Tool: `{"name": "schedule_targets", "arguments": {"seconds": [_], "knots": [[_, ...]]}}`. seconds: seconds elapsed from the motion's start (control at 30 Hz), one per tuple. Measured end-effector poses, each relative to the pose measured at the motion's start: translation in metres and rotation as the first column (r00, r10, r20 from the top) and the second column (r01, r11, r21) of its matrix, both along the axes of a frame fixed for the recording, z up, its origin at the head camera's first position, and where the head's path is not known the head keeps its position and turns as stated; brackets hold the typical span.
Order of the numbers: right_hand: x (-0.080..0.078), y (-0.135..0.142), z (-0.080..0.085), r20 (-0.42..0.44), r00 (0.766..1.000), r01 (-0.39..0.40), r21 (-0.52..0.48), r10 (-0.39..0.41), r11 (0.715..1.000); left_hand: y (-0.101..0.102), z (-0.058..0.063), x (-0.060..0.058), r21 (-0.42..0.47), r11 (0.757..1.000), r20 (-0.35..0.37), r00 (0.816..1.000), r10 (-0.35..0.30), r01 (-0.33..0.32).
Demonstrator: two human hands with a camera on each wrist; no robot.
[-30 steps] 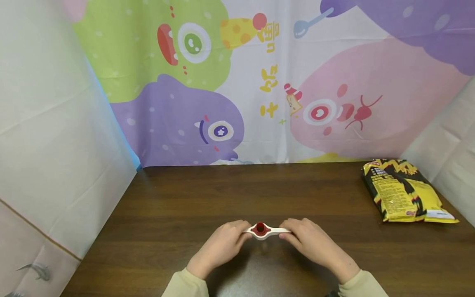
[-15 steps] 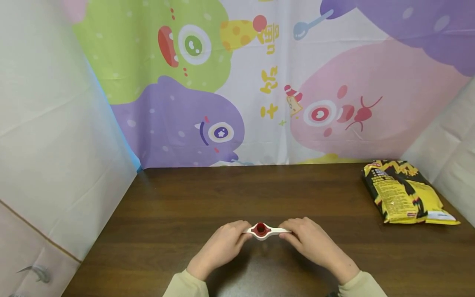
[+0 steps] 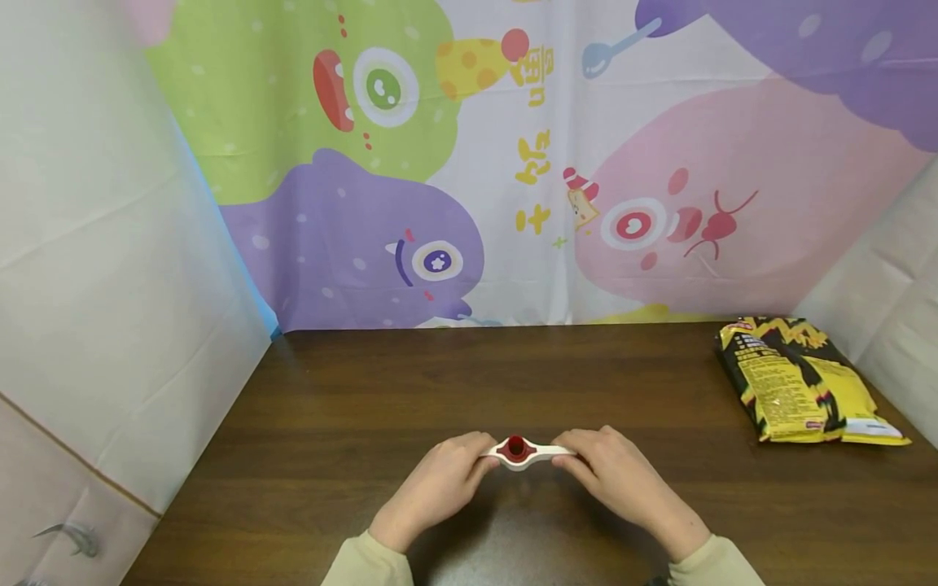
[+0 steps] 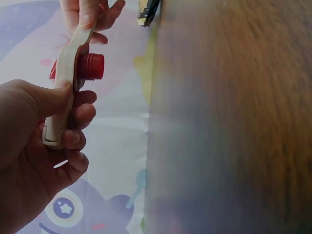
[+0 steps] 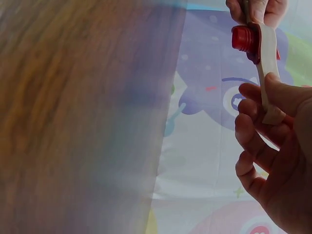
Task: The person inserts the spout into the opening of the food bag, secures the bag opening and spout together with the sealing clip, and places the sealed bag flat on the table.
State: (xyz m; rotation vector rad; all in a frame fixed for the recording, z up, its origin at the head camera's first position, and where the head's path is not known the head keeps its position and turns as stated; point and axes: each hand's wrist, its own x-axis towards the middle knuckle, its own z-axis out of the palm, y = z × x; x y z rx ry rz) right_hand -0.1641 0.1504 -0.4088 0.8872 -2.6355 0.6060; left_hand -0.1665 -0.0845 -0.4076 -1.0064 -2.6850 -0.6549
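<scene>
Head view: left hand and right hand, angled inward, grip opposite ends of white-and-red device

yellow-black packet: right, on brown table | cartoon-print cloth: behind

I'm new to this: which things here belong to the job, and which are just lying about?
In the job:
white piece with red centre
left grip and right grip, both holding it

Not in use:
black-and-yellow packet
patterned backdrop
</scene>
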Motion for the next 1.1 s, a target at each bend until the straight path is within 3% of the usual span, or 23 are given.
{"name": "schedule_targets", "arguments": {"seconds": [0.63, 1.1], "knots": [[0.0038, -0.0016, 0.0037, 0.079, 0.995, 0.068, -0.045, -0.064, 0.997, 0.0051, 0.0002, -0.0010, 0.062, 0.997, -0.056, 0.997, 0.051, -0.047], [0.0029, -0.0021, 0.0011, 0.015, 0.998, 0.058, -0.072, -0.057, 0.996, 0.0052, -0.0019, -0.0005, 0.086, 0.994, -0.070, 0.995, 0.078, -0.071]]}}
